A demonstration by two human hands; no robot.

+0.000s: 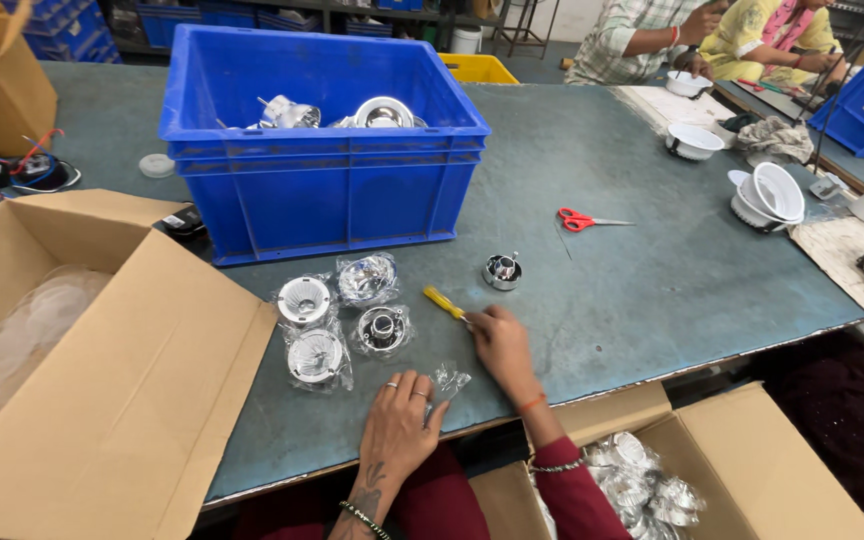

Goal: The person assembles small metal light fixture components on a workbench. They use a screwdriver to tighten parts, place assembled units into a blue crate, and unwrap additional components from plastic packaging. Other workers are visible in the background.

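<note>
The right hand (503,347) lies on the grey table (632,290) with its fingers curled around the metal end of a small screwdriver with a yellow handle (444,302); the handle pokes out up and to the left of the hand; the left hand (399,425) rests flat near the table edge with its fingers a little spread, and its fingertips touch a small crumpled clear plastic bag (448,381), which looks empty, though it is hard to be sure; just left of the screwdriver sit four shiny round lamp parts in clear bags (342,315), close together in a bunch; one bare silver lamp part (502,271) stands alone above the right hand; behind the bagged parts is a big blue plastic crate (322,140) with more shiny parts inside; red scissors (580,220) lie well apart to the right; an open cardboard box (102,400) sits at the left, and another open cardboard box of bagged parts (712,470) sits below the table edge at the right; white round lamp housings (767,195) lie far off at the right, near other people at the table's far end.
</note>
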